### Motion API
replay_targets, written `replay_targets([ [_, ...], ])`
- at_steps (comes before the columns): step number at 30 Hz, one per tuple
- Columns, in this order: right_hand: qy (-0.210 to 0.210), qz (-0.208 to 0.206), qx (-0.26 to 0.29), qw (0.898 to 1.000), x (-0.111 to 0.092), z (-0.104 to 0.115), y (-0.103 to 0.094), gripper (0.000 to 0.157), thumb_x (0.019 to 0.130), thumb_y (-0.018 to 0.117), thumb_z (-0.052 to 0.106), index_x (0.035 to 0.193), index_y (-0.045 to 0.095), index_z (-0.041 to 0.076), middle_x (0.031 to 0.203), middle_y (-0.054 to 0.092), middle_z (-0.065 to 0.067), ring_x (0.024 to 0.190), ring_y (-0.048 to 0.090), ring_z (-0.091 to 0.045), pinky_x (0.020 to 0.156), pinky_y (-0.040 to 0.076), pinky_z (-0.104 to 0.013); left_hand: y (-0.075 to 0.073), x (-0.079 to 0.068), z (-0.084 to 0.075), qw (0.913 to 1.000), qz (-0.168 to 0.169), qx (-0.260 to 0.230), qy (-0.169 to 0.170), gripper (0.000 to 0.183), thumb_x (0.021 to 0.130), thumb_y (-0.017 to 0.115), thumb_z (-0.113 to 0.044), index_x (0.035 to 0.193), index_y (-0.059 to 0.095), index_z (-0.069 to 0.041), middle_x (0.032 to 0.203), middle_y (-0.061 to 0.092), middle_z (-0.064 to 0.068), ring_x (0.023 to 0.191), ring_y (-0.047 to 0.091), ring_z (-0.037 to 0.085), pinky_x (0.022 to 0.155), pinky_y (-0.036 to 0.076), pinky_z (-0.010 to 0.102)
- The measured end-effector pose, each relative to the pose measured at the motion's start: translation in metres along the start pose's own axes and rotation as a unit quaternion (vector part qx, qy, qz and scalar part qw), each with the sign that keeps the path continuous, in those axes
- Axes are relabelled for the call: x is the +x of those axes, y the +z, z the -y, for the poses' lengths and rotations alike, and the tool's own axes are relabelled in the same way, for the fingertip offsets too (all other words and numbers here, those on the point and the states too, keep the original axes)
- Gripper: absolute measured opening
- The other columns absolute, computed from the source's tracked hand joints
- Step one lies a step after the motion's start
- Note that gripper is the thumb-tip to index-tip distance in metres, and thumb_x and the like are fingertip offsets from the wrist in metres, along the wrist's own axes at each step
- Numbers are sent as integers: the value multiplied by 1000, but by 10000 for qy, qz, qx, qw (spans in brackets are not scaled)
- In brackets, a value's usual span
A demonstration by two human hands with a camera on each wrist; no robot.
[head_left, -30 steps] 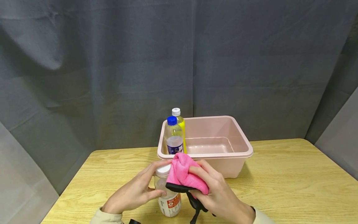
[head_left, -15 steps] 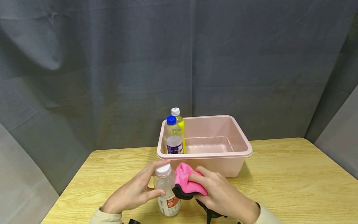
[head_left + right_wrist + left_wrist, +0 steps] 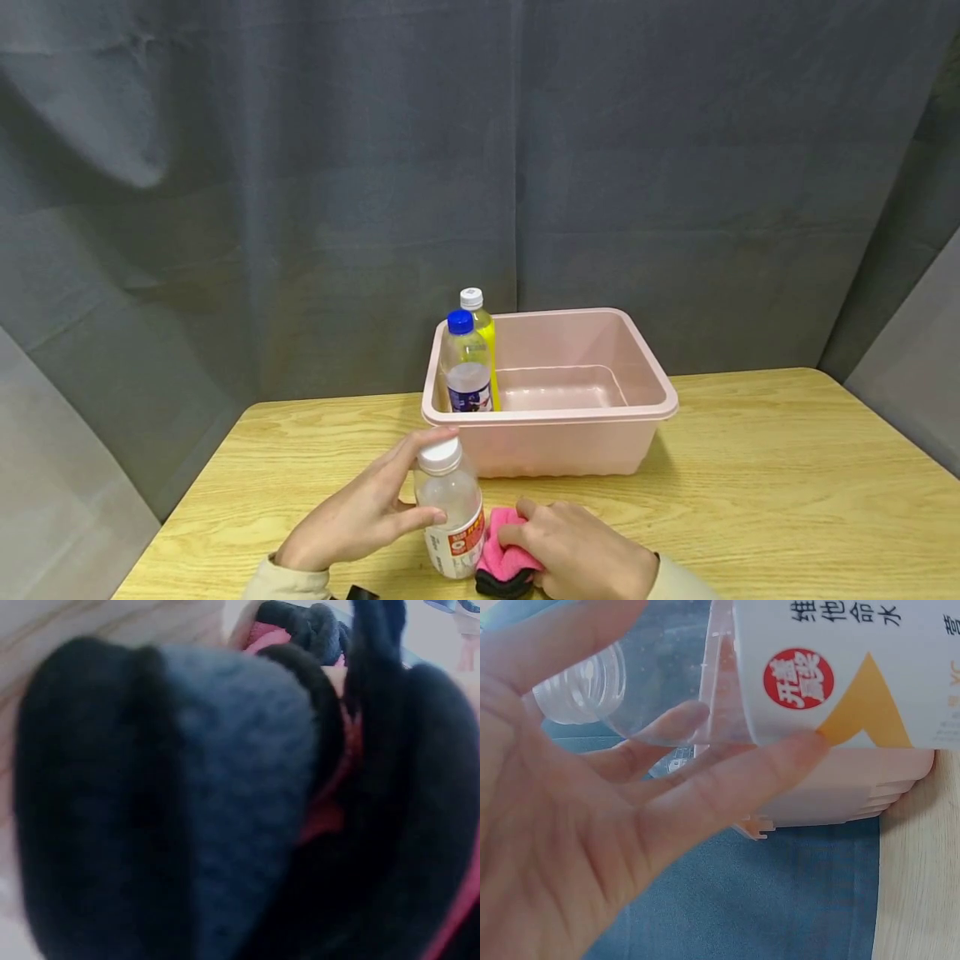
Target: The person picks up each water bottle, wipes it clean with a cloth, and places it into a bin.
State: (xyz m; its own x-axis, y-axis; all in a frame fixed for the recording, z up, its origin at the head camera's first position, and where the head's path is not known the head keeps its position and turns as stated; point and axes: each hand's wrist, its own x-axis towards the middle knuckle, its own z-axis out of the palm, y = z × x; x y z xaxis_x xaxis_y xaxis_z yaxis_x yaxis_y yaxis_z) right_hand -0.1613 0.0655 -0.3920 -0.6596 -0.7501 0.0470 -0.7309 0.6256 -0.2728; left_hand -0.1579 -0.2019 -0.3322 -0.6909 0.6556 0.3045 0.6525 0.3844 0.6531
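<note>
Standing on the wood-look table, a clear plastic bottle (image 3: 450, 492) has a white cap and a white and red label. My left hand (image 3: 360, 521) holds it from the left, thumb across its side and a finger up by the cap. In the left wrist view the label (image 3: 855, 682) shows a red round mark and an orange shape beside my thumb. My right hand (image 3: 585, 546) grips a bunched pink cloth (image 3: 497, 542) with black edging, low beside the bottle's base. Dark folds of the cloth (image 3: 247, 780) fill most of the right wrist view.
Behind the hands sits a pale pink plastic basin (image 3: 562, 446). At its left end stand a blue-capped bottle (image 3: 468, 375) and a bottle of yellow liquid (image 3: 486, 333) with a white cap. A grey curtain (image 3: 375, 208) hangs past the table's (image 3: 765, 483) far edge.
My right hand has brought the pink cloth from the bottle's cap and shoulder down to beside its base. My left hand stays on the bottle.
</note>
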Motion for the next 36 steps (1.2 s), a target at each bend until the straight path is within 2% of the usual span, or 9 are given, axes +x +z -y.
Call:
replay_targets([
  [3,-166,-186,17,9997,0,0,-2,30,81,83,11,107,73,23,90,55,10,69,47,-4,66,45,-19,0,0,0,10000,15,-44,-43,66,96,71,-13,150,34,-10,153,41,19,127,50,36,83,57,26],
  [5,-389,-501,-63,9980,-1,-1,-4,31,80,84,10,106,72,22,93,57,9,71,48,-3,66,47,-20,0,0,0,10000,3,-34,-23,67,95,72,-13,150,34,-10,152,41,19,127,50,35,83,57,27],
  [11,-975,-1836,-166,9780,-5,-1,-17,42,72,85,4,105,68,23,93,54,8,72,50,-4,65,47,-20,0,1,1,10000,-21,-17,83,66,95,72,-11,149,34,-11,150,43,19,125,52,34,83,57,27],
  [15,-1202,-2866,191,9503,-6,2,-28,50,69,83,-3,111,68,19,97,56,6,75,53,-6,66,49,-19,0,1,1,9999,-36,-7,114,66,94,72,-8,148,35,-12,146,47,17,123,54,34,83,57,27],
  [19,-1427,-3751,891,9116,-4,6,-35,56,68,81,-10,117,67,12,109,62,-2,89,61,-14,78,52,-21,0,1,1,9998,-45,10,182,67,94,72,-5,149,35,-13,146,47,18,122,55,35,81,58,26],
  [21,-1566,-4038,1245,8927,-2,9,-36,58,66,80,-13,118,67,9,112,63,-6,94,62,-18,84,51,-20,0,1,1,9998,-55,9,188,69,93,72,-5,150,34,-15,147,45,18,121,54,34,79,58,25],
  [23,-1663,-4165,1431,8823,-1,10,-36,60,65,80,-15,118,66,8,115,63,-8,98,62,-20,87,50,-21,1,0,1,9998,-54,-2,192,70,93,72,-4,151,34,-16,148,44,19,120,54,33,77,58,25],
  [25,-1694,-4176,1485,8802,-1,11,-35,61,64,80,-16,118,66,8,115,63,-8,98,62,-20,88,50,-21,1,0,2,9998,-47,-45,185,72,93,72,-3,152,34,-17,150,43,19,120,53,32,76,58,24],
  [36,-1692,-4005,1294,8912,1,10,-34,62,68,80,-13,123,65,11,115,61,-7,94,62,-17,83,51,-22,-1,0,0,9997,-29,-32,232,73,92,72,0,152,33,-16,154,40,13,127,50,31,79,58,25],
])
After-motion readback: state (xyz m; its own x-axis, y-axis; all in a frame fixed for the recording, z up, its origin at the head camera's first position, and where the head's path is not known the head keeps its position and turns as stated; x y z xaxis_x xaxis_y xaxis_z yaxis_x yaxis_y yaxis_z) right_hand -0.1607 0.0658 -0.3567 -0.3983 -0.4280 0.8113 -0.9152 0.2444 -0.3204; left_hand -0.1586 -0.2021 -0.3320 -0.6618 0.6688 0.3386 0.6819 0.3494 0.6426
